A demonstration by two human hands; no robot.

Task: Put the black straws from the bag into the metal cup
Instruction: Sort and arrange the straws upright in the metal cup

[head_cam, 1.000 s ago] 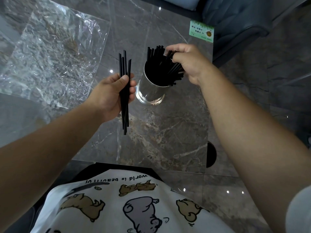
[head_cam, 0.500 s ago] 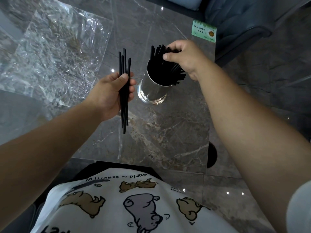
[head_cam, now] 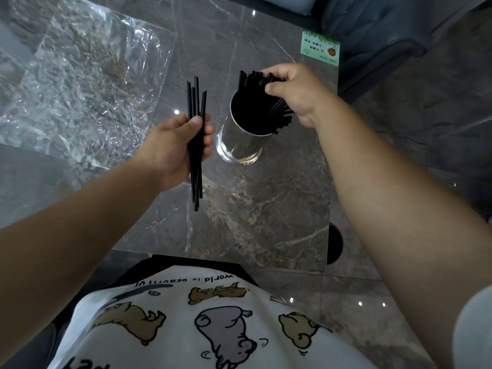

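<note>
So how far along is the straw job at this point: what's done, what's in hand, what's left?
Mostly done. The metal cup already holds a thick bunch of black straws, and the right hand is gripping their tops at the rim. The left hand holds a few loose straws beside the cup; those are what is left. The clear bag lies flat on the table with no straws visible inside.

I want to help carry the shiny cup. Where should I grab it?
Probably the bare lower wall of the metal cup, from the near side. Straws fan out over the rim and the right hand covers the top; the left hand holds more beside it.
</note>
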